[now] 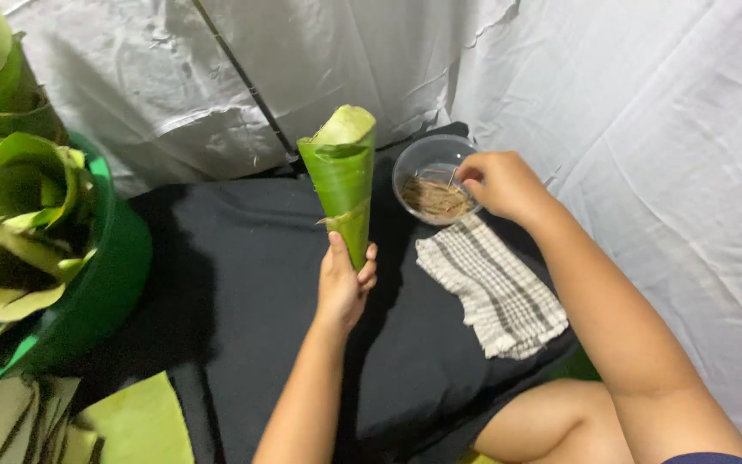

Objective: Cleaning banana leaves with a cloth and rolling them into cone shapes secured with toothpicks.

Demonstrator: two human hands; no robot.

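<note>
Left hand (343, 279) gripping leaf cone (342, 176) upright by tip. Right hand (498, 182) over clear bowl (418, 157), fingers pinching thin stick (452, 178). Checked cloth (495, 288) just beside.

Makeshift workspace, white sheet walls (646, 129), black cloth (242, 283)

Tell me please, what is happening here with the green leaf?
A person sits at a black cloth. The left hand holds a leaf cone upright by its narrow lower end. The right hand reaches into a clear bowl of thin brown sticks and pinches one. A checked towel lies in front of the bowl. To the left, a green tub holds more leaves.
</note>
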